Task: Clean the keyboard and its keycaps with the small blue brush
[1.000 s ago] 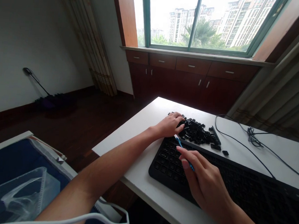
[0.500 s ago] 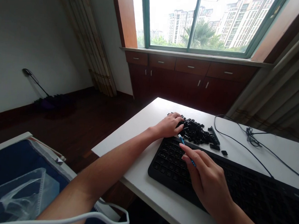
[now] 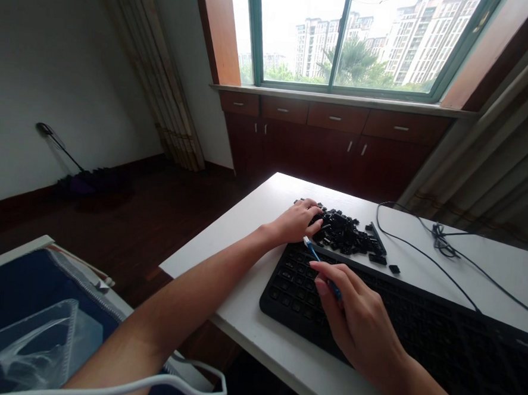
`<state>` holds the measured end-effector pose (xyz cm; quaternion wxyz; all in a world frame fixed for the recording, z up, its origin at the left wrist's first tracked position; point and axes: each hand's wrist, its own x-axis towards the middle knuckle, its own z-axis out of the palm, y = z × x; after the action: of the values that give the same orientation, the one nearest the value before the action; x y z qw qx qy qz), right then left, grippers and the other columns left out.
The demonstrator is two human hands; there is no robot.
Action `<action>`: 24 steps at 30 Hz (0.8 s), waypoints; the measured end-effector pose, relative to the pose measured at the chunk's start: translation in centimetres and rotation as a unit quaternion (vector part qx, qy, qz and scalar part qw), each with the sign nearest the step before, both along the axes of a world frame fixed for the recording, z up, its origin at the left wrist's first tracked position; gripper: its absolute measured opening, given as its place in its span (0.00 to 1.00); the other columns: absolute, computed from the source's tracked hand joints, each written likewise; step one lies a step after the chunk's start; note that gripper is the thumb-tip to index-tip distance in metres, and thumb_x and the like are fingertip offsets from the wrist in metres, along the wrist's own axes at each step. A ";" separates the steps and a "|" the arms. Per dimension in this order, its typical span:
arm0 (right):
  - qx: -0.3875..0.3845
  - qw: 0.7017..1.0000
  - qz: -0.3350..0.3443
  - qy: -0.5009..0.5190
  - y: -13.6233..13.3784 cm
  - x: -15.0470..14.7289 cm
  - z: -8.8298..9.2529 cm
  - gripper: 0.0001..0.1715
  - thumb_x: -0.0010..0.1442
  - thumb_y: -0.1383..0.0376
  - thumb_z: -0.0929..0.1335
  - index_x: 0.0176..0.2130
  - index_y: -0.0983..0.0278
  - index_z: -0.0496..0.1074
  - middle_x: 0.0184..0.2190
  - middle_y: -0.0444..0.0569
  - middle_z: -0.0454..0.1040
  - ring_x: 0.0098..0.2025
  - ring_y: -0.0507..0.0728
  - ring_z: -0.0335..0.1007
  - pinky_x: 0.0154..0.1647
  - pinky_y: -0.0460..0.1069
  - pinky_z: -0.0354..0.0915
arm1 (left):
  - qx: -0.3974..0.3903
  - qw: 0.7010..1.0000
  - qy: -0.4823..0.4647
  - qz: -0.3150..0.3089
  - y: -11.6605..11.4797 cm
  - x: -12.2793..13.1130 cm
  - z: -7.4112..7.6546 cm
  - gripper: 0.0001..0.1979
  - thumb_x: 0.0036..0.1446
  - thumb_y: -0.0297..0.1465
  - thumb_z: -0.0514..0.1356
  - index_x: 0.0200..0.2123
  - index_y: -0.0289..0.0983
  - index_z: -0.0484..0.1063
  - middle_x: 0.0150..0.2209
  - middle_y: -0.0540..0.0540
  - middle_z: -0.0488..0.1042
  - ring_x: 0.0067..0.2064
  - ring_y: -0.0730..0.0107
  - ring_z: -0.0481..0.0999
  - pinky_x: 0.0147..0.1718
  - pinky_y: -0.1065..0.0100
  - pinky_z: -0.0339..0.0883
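Note:
In my right hand [image 3: 357, 316] is a slim blue toothbrush [image 3: 313, 252], pinched between thumb and fingers with its white head up and to the left. The brush head is over the far left edge of a black keyboard [image 3: 279, 309], whose keycaps have been taken off at least on the left part. My left hand [image 3: 302, 219] lies on the table at the left end of a pile of loose black keycaps [image 3: 344, 233]. Its thumb and fingers are apart, touching the nearest keycaps, and the fingertips are partly hidden.
Everything stands on a white table [image 3: 253, 221]. A black cable [image 3: 444, 241] loops across its right side. At lower left, a blue zippered cloth [image 3: 30, 278] carries a clear plastic bag [image 3: 35, 344], and a white tube [image 3: 154, 381] crosses in front.
My right hand has moved slightly left, and the toothbrush head has shifted left, close beside my left thumb. My left hand stays at the keycap pile.

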<state>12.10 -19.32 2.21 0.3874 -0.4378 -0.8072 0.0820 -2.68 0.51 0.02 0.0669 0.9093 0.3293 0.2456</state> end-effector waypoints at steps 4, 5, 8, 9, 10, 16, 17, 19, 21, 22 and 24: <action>0.018 1.000 0.014 -0.009 0.0 -0.1 -0.3 0.22 0.70 0.71 0.61 0.62 0.62 0.64 0.46 0.54 0.75 0.43 0.56 0.76 0.40 0.50 0.73 | 0.003 1.000 -0.002 -0.008 0.2 0.0 -0.2 0.20 0.67 0.39 0.54 0.56 0.35 0.72 0.57 0.36 0.69 0.60 0.54 0.69 0.61 0.54 0.65; 0.021 1.000 0.018 -0.011 0.0 -0.1 -0.4 0.22 0.70 0.71 0.61 0.62 0.62 0.64 0.46 0.54 0.76 0.43 0.56 0.76 0.41 0.50 0.73 | 0.003 1.000 -0.003 -0.006 0.2 0.0 -0.2 0.20 0.67 0.39 0.54 0.56 0.35 0.72 0.57 0.36 0.69 0.60 0.53 0.69 0.61 0.54 0.65; 0.019 0.999 0.022 -0.022 0.0 0.0 -0.5 0.22 0.71 0.71 0.61 0.61 0.62 0.65 0.44 0.53 0.77 0.43 0.55 0.76 0.42 0.50 0.73 | -0.002 1.000 -0.001 0.002 0.1 0.1 -0.1 0.20 0.67 0.39 0.54 0.55 0.34 0.73 0.58 0.36 0.68 0.60 0.53 0.69 0.62 0.54 0.64; 0.019 0.999 0.020 -0.026 0.0 0.0 -0.6 0.21 0.71 0.71 0.62 0.61 0.62 0.66 0.44 0.52 0.77 0.42 0.55 0.76 0.42 0.50 0.73 | -0.004 1.000 0.000 0.004 0.0 0.1 -0.1 0.20 0.67 0.39 0.54 0.55 0.34 0.74 0.58 0.36 0.68 0.60 0.52 0.69 0.62 0.54 0.64; 0.018 0.999 0.017 -0.032 0.0 0.0 -0.6 0.20 0.71 0.70 0.62 0.60 0.62 0.67 0.44 0.52 0.77 0.42 0.55 0.76 0.42 0.50 0.73 | -0.006 1.000 0.001 0.005 -0.1 0.1 0.0 0.20 0.67 0.38 0.54 0.55 0.33 0.74 0.58 0.36 0.68 0.60 0.52 0.69 0.62 0.54 0.63; 0.005 0.999 -0.004 -0.037 0.1 0.1 -0.6 0.17 0.70 0.66 0.65 0.57 0.60 0.72 0.45 0.52 0.76 0.41 0.55 0.75 0.41 0.49 0.71 | -0.009 1.000 0.005 0.007 -0.2 0.1 0.2 0.20 0.67 0.39 0.53 0.55 0.34 0.74 0.58 0.36 0.68 0.60 0.53 0.68 0.62 0.54 0.63; 0.003 0.999 -0.010 -0.035 0.1 0.1 -0.5 0.17 0.70 0.65 0.65 0.57 0.60 0.72 0.45 0.52 0.76 0.41 0.54 0.75 0.41 0.49 0.71 | -0.007 1.000 0.006 0.007 -0.2 0.1 0.1 0.20 0.67 0.39 0.53 0.55 0.34 0.74 0.58 0.36 0.68 0.59 0.53 0.69 0.62 0.54 0.63; 0.003 0.999 -0.019 -0.034 0.1 0.1 -0.4 0.18 0.71 0.65 0.64 0.58 0.61 0.72 0.46 0.52 0.75 0.41 0.54 0.75 0.40 0.49 0.71 | -0.005 1.000 0.006 0.005 -0.1 0.1 0.1 0.20 0.67 0.39 0.53 0.55 0.34 0.74 0.58 0.36 0.68 0.59 0.53 0.69 0.62 0.54 0.63; 0.005 0.999 -0.022 -0.034 0.1 0.1 -0.3 0.19 0.71 0.65 0.64 0.59 0.61 0.71 0.47 0.53 0.75 0.41 0.54 0.76 0.39 0.48 0.71 | -0.004 1.000 0.006 0.004 -0.1 0.1 0.0 0.20 0.67 0.38 0.53 0.55 0.34 0.74 0.58 0.37 0.68 0.59 0.53 0.69 0.63 0.55 0.63; 0.006 0.999 -0.020 -0.033 0.1 0.1 -0.3 0.19 0.71 0.65 0.64 0.59 0.62 0.70 0.48 0.53 0.75 0.41 0.54 0.76 0.40 0.48 0.71 | -0.005 1.000 0.005 0.004 -0.1 0.1 0.0 0.20 0.67 0.38 0.53 0.55 0.34 0.74 0.57 0.36 0.68 0.59 0.53 0.69 0.63 0.55 0.63; 0.006 0.999 -0.013 -0.031 0.1 0.0 -0.3 0.20 0.72 0.66 0.63 0.60 0.62 0.69 0.49 0.54 0.75 0.43 0.55 0.76 0.41 0.49 0.71 | -0.007 1.000 0.004 0.004 -0.1 0.1 0.0 0.20 0.67 0.38 0.53 0.55 0.33 0.74 0.58 0.36 0.68 0.59 0.53 0.69 0.63 0.55 0.63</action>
<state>12.13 -19.22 1.95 0.3658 -0.4483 -0.8136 0.0580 -2.62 0.37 0.07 0.0708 0.9086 0.3345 0.2399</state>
